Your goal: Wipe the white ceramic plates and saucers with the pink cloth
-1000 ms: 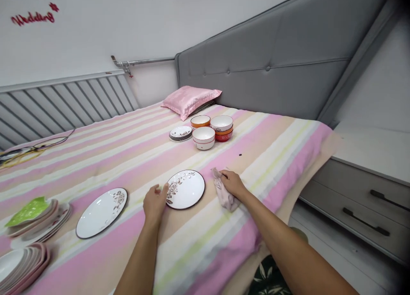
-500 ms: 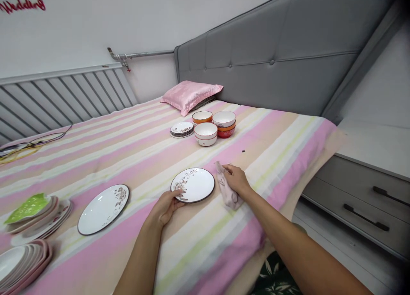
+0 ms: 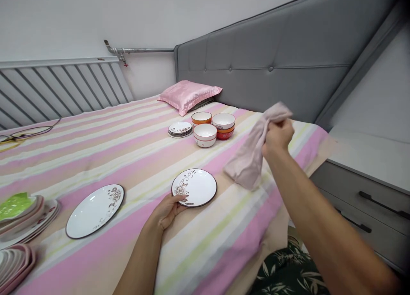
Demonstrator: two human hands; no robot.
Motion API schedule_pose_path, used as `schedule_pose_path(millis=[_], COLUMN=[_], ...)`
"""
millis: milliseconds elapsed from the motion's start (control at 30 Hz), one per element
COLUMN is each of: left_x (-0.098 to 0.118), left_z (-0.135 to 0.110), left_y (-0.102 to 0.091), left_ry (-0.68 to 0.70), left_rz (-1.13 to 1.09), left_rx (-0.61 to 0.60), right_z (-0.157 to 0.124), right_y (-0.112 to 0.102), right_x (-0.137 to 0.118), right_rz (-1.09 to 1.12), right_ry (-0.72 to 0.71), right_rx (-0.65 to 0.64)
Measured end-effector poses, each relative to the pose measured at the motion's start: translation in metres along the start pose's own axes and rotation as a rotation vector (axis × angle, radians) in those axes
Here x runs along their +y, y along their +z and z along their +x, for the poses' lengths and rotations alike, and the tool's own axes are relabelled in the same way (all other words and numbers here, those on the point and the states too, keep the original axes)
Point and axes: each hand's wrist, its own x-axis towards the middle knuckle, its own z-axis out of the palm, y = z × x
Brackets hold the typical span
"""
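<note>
My left hand (image 3: 168,210) grips the near left rim of a round white plate (image 3: 200,187) with a dark edge and brown flowers, thumb on top and fingers underneath. My right hand (image 3: 279,134) is closed around a pale pink cloth (image 3: 248,158), which hangs from it to the right of the plate, apart from it. On the left of the bedspread lies a larger oval plate (image 3: 92,213) with the same flower pattern. Beyond my hands stand a stack of small plates (image 3: 180,128) and several stacked bowls (image 3: 205,136).
Stacked dishes with a green leaf-shaped dish (image 3: 14,206) on top sit at the left edge, above a stack of pink-rimmed dishes (image 3: 22,265). A pink pillow (image 3: 190,95) lies against the grey headboard (image 3: 243,68). To the right stands a drawer cabinet (image 3: 358,192).
My right hand has lifted the cloth off the bedspread, up and to the right, and the cloth now hangs loose. My left hand still holds the plate in nearly the same spot.
</note>
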Motion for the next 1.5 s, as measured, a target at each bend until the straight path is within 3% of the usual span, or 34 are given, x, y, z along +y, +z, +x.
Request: schedule_pose_path(millis=[33,133,233,300,367,433,500,567,767,1167,1500], left_x=[0.0,0.0,0.0,0.0,0.001,0.0,-0.002,-0.005,-0.008,-0.006,-0.008], left_z=[0.0,0.001,0.0,-0.001,-0.003,-0.005,-0.005,-0.005,-0.011,-0.025,-0.026], left_y=[0.0,0.0,0.0,0.001,0.003,0.004,0.005,0.007,0.017,0.043,0.043], left_ry=[-0.001,-0.006,-0.004,-0.005,-0.002,0.014,0.056,0.121,0.22,0.325,0.344], left_rz=[-0.008,-0.021,-0.031,-0.035,-0.031,-0.021,-0.009,0.0,0.069,0.133,0.243], left_rx=[-0.01,-0.023,-0.012,0.002,0.009,0.014,0.013,0.012,-0.021,-0.134,-0.219], right_z=[0.012,0.024,-0.008,-0.048,-0.092,-0.132,-0.16,-0.174,-0.172,-0.179,-0.175], right_y=[0.008,0.027,0.034,0.031,0.021,0.01,-0.001,-0.009,-0.017,-0.021,-0.009], right_x=[-0.014,-0.054,-0.069,-0.06,-0.039,-0.016,0.002,0.01,0.006,0.013,-0.003], right_rz=[0.067,0.127,0.135,0.098,-0.047,-0.26,-0.43,-0.515,-0.555,-0.6,-0.425], right_ry=[-0.124,-0.382,-0.432,-0.357,-0.171,0.054,0.224,0.285,0.147,-0.094,-0.158], right_rx=[0.036,-0.022,-0.075,-0.128,-0.213,-0.393,-0.502,-0.562,-0.587,-0.762,-0.62])
